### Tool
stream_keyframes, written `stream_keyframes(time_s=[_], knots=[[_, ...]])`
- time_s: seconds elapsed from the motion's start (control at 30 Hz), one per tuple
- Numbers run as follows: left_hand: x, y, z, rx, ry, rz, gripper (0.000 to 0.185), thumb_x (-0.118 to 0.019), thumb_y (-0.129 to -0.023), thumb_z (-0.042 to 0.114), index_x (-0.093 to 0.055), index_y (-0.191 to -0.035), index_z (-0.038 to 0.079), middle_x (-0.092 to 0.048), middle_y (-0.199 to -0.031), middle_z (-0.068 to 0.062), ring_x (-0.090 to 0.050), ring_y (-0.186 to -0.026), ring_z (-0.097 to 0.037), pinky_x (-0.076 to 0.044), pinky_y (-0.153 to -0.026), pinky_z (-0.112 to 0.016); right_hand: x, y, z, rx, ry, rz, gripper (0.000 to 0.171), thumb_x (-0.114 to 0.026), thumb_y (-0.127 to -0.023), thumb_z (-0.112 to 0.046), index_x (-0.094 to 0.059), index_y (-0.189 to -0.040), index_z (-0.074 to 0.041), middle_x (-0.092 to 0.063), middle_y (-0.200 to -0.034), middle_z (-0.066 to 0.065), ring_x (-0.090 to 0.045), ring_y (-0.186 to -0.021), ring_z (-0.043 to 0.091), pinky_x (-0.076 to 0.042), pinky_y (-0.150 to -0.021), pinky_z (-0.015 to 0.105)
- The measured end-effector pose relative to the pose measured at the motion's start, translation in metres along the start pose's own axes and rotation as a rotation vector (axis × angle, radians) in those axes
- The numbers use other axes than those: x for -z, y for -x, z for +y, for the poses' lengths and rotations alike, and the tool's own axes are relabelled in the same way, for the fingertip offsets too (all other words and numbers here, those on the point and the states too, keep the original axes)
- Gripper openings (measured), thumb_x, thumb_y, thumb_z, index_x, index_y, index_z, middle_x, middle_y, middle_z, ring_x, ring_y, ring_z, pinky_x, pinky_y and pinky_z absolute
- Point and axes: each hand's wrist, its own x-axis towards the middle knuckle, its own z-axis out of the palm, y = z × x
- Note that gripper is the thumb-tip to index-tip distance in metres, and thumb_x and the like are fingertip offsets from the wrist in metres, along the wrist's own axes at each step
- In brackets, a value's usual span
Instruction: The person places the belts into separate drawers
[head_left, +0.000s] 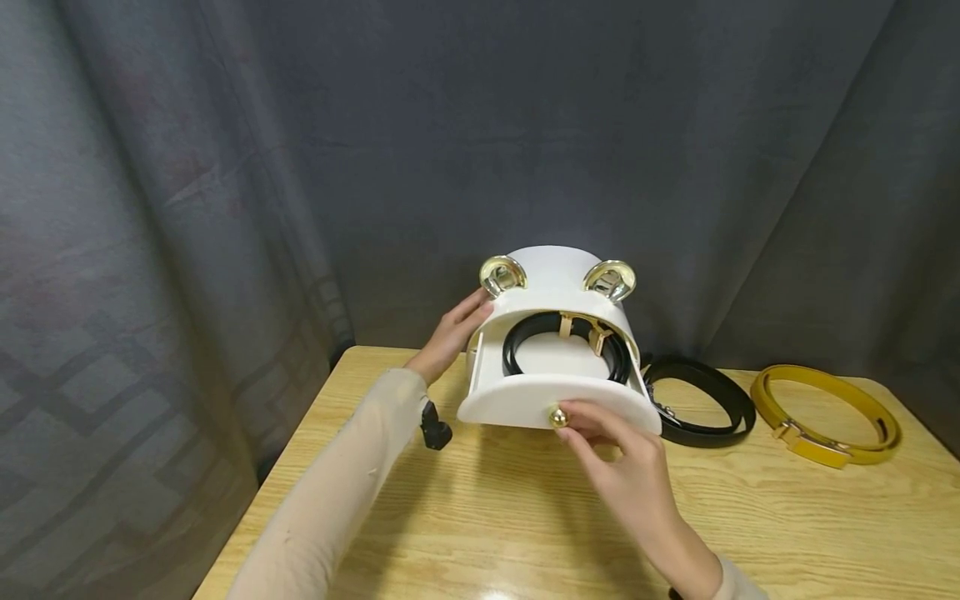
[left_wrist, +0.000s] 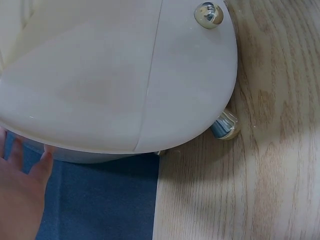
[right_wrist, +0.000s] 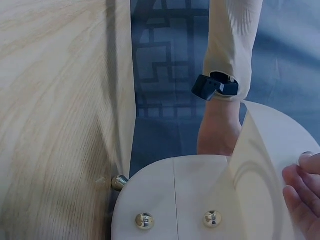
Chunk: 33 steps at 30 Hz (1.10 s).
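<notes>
A white storage box (head_left: 551, 265) with gold ear-shaped ornaments stands on the table, its top drawer (head_left: 558, 396) pulled out. Inside the drawer lies a coiled black belt (head_left: 513, 342) with a gold buckle. My right hand (head_left: 637, 467) pinches the drawer's round gold knob (head_left: 558, 417) between thumb and fingers. My left hand (head_left: 450, 337) rests on the box's left side with fingers extended. In the right wrist view, more gold knobs (right_wrist: 212, 219) sit on the lower front panels, and a short gold leg (right_wrist: 120, 182) shows at the base.
To the right of the box, a coiled black belt (head_left: 705, 433) and a coiled yellow belt (head_left: 825, 375) with a gold buckle lie on the wooden table (head_left: 480, 517). A dark grey curtain (head_left: 420, 150) hangs behind and to the left.
</notes>
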Motion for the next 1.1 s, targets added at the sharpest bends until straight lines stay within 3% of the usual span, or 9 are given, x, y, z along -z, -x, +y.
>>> stream_keyframes(time_s=[0.4, 0.9, 1.1], knots=[[-0.001, -0.001, -0.001, 0.002, -0.002, -0.023, 0.056, -0.048, -0.105, 0.037, -0.033, -0.156, 0.021, -0.027, -0.161, 0.003, -0.021, -0.148, -0.017, -0.023, -0.118, -0.041, -0.001, -0.008, 0.009, -0.024, 0.050, 0.015, 0.041, -0.080, -0.069, 0.019, -0.074, -0.104, -0.001, -0.075, -0.091, 0.009, -0.068, -0.074, 0.004, -0.054, -0.064, 0.014], [-0.003, -0.001, -0.001, -0.001, -0.004, -0.027, 0.055, -0.048, -0.105, 0.036, -0.033, -0.156, 0.021, -0.026, -0.161, 0.004, -0.021, -0.148, -0.017, -0.024, -0.118, -0.041, -0.004, -0.017, 0.024, -0.032, 0.014, -0.006, 0.037, -0.078, -0.076, 0.015, -0.073, -0.107, -0.002, -0.075, -0.087, 0.008, -0.070, -0.071, 0.009, -0.053, -0.061, 0.015], [-0.003, -0.001, 0.000, 0.002, -0.004, -0.031, 0.055, -0.047, -0.106, 0.035, -0.032, -0.157, 0.020, -0.026, -0.162, 0.003, -0.021, -0.148, -0.016, -0.024, -0.118, -0.038, -0.008, -0.022, 0.031, 0.030, 0.024, 0.026, 0.038, -0.078, -0.075, 0.015, -0.073, -0.109, -0.003, -0.075, -0.087, 0.008, -0.071, -0.067, 0.015, -0.054, -0.063, 0.016]])
